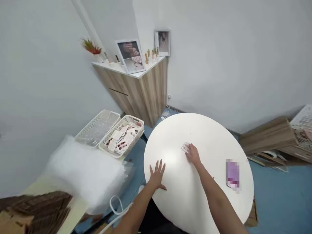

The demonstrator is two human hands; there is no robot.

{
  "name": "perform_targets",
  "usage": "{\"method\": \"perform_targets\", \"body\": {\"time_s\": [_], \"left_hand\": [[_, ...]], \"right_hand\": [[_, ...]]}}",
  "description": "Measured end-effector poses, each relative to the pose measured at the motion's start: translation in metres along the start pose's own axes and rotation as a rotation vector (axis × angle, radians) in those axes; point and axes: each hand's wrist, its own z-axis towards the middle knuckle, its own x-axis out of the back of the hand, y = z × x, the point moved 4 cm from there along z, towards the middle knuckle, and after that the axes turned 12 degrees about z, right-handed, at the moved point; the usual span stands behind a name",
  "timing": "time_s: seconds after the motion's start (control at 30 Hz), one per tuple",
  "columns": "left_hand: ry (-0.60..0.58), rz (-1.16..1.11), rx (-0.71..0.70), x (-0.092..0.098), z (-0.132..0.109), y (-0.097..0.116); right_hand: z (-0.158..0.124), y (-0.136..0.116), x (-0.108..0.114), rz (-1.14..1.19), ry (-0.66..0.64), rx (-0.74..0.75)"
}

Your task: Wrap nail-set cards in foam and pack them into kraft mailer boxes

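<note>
My right hand point(193, 155) has its fingers closed on the near edge of a small, flat, see-through packet point(185, 147) with pinkish-red marks. The packet is at the middle of a round white table point(175, 130); I cannot tell whether it rests on the top or is slightly raised. My left hand point(156, 177) lies spread and palm down at the table's left edge, with nothing in it. Toward the right side of the table is a blurred-out purple item point(233, 174), its details hidden.
Left of the table, one white basket point(107, 152) holds several small cards, and another basket point(84, 125) holds clear plastic. A stack of white sheets point(85, 172) is nearer, with a white cable point(119, 213). Behind stands a wooden cabinet point(151, 94); wooden shelving point(268, 136) is at right.
</note>
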Motion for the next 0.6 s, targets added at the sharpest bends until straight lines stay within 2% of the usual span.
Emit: {"method": "perform_targets", "body": {"time_s": [0.17,0.33,0.47,0.6], "left_hand": [[0.027,-0.04,0.02,0.013,-0.004,0.006],[0.121,-0.211,0.004,0.03,-0.013,0.002],[0.254,-0.454,0.101,0.042,-0.038,-0.025],[0.456,-0.529,0.323,0.041,-0.094,-0.075]], "right_hand": [[-0.013,-0.017,0.001,-0.028,0.026,0.077],[-0.031,-0.065,-0.019,0.026,-0.009,0.146],[-0.038,-0.116,-0.046,0.067,-0.075,0.208],[-0.042,-0.173,-0.077,0.12,-0.147,0.298]]}}
